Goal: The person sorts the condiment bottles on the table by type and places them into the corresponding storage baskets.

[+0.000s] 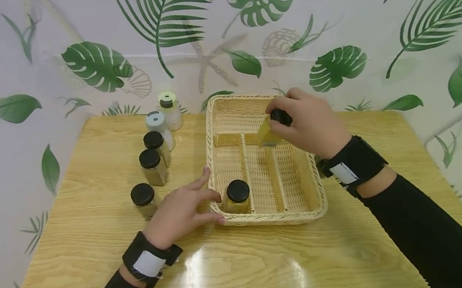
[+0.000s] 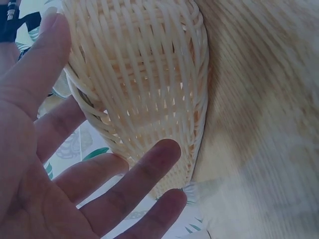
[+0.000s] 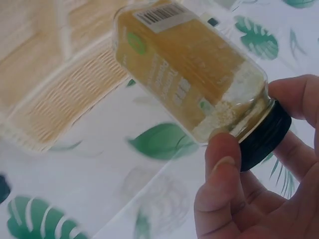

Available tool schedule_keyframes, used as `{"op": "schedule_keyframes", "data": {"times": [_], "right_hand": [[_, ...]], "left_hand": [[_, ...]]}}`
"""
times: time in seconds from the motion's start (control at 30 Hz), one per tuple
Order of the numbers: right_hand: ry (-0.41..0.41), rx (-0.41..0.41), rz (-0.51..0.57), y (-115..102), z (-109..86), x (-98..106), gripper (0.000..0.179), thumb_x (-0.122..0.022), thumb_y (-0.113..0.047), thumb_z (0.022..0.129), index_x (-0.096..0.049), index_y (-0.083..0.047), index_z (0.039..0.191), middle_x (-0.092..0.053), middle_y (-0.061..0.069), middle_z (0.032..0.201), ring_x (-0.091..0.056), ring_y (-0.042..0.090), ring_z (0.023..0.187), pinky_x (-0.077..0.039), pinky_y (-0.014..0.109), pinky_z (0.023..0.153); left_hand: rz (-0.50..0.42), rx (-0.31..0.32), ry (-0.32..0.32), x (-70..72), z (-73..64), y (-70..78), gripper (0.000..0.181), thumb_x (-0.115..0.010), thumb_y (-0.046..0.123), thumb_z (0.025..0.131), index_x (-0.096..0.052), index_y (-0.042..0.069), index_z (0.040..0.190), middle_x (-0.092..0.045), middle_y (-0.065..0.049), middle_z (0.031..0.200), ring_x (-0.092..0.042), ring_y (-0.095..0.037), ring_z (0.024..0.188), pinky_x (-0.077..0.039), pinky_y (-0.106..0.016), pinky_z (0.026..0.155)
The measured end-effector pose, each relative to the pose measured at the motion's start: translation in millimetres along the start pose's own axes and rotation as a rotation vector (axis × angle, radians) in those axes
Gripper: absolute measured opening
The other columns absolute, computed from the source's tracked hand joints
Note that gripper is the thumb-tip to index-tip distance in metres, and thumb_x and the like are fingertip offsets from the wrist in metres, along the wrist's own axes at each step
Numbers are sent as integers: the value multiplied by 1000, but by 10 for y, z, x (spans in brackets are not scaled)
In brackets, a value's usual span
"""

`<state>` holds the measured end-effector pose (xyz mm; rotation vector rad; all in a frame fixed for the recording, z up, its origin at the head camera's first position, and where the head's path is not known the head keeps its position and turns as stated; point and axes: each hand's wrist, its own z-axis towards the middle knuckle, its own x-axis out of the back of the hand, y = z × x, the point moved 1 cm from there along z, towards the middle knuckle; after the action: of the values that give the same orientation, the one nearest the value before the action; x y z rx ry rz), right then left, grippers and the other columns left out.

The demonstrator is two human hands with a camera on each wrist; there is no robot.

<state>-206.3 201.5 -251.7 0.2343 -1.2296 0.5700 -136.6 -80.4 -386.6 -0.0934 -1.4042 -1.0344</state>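
Right now the right hand (image 1: 314,120) pinches the black lid (image 1: 281,117) of a tilted yellow jar (image 1: 267,133), held over the far half of the wicker basket (image 1: 271,217). The basket sits near the middle of the bench's (image 1: 270,263) far edge. The left hand (image 1: 180,211), fingers loosely spread, touches the basket's left side by its near left corner, where another jar (image 1: 236,205) stands inside. Left of the basket, three black-lidded jars (image 1: 155,174) and two pale bottles (image 1: 173,117) line up toward the bench's far edge.
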Motion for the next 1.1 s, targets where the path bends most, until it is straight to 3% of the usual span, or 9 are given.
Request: {"op": "schedule_keyframes", "data": {"times": [0.4, 0.97, 1.1], "right_hand": [[-40, 50, 61, -325, 283, -333, 22, -60, -29, 89, -66, -17, 106, -54, 4, 92, -49, 19, 70, -44, 36, 61], [-151, -5, 108, -374, 414, -757, 24, -60, -29, 89, -64, -18, 110, -51, 3, 92, -49, 19, 67, -44, 35, 59], [-176, -9, 102, -389, 436, -815, 26, -60, -30, 89, -63, -17, 112, -52, 5, 94, -49, 20, 68, -44, 35, 60]], "left_hand": [[22, 2, -12, 5, 42, -4, 45, -67, 61, 73, -71, 26, 101, -31, -16, 147, -59, -23, 105, -52, -33, 76], [43, 8, -19, -17, 38, -28, 46, -65, 63, 72, -71, 27, 101, -32, -15, 147, -63, -15, 89, -51, -27, 69], [36, 13, -18, -6, 26, -30, 46, -65, 63, 73, -71, 27, 100, -32, -16, 147, -62, -17, 95, -51, -28, 71]]}}
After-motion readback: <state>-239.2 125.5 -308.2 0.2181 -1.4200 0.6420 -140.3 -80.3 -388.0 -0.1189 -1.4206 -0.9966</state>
